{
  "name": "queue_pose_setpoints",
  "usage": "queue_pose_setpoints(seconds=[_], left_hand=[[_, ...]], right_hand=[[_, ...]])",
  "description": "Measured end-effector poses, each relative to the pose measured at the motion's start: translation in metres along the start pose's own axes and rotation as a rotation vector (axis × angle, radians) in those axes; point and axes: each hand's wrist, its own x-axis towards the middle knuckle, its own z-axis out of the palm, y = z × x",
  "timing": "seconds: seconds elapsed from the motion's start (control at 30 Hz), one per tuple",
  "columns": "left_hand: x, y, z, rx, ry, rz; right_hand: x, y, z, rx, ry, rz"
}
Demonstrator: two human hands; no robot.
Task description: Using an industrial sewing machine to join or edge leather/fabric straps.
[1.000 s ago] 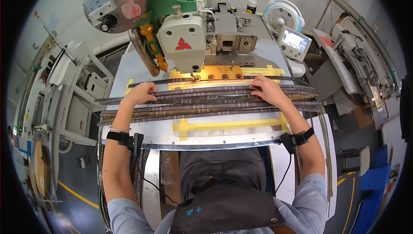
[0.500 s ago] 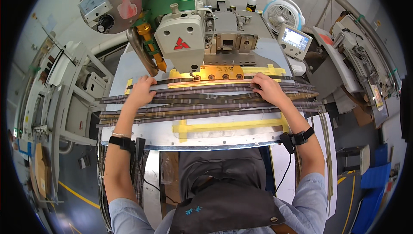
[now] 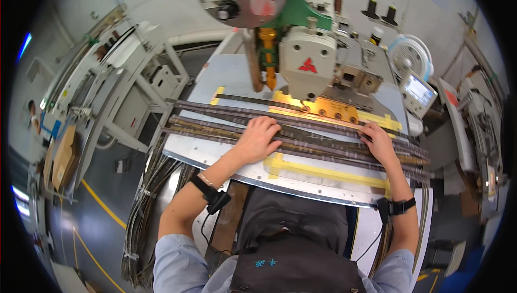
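Note:
Several long dark striped strips (image 3: pixel 212 117) lie crosswise on the metal worktop below the machine head (image 3: pixel 307 51). A brass plate with screws (image 3: pixel 340 109) sits at the needle area, a strip along its front edge. My left hand (image 3: pixel 257 139) lies over the strips left of centre, fingers apart and slightly bent. At the right, my right hand (image 3: pixel 377 141) has its fingers bent onto a dark strip near the plate's right end, pinching it. Yellow tape (image 3: pixel 323 172) marks the worktop nearer me.
A fan (image 3: pixel 407 56), control screen (image 3: pixel 418 89) and spools (image 3: pixel 389 16) stand behind at right. Neighbouring machine tables (image 3: pixel 116 91) flank mine. Hanging strip bundles (image 3: pixel 141 239) are at my lower left. A person (image 3: pixel 34 118) shows at far left.
The view has swung leftward, shifting the scene rightward. My left hand has moved inward and nearer me along the strips. My right hand stays by the plate's right end.

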Motion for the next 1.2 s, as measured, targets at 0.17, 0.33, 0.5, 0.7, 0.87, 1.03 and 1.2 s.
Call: queue_pose_setpoints(seconds=[0.17,0.33,0.5,0.7,0.87,1.03,1.2], left_hand=[[-0.003,0.002,0.002,-0.021,0.006,-0.045],[-0.007,0.000,-0.003,0.017,-0.003,-0.053],[-0.010,-0.003,-0.004,-0.058,0.013,-0.053],[-0.010,-0.005,-0.005,-0.093,-0.011,-0.021],[-0.010,-0.006,-0.003,-0.148,-0.020,-0.043],[-0.006,-0.018,0.004,0.043,0.211,-0.300],[-0.007,-0.033,0.006,0.195,-0.138,-0.315]], right_hand=[[-0.006,0.005,-0.006,-0.111,-0.007,-0.107],[-0.007,0.009,-0.007,-0.109,-0.023,-0.076],[-0.004,0.008,-0.006,-0.106,-0.031,-0.070],[-0.003,0.002,-0.001,-0.117,-0.011,-0.064],[0.000,-0.003,0.007,-0.186,0.039,-0.020],[-0.005,0.002,0.007,-0.214,0.091,-0.120],[-0.009,0.002,0.009,-0.241,0.068,-0.081]])
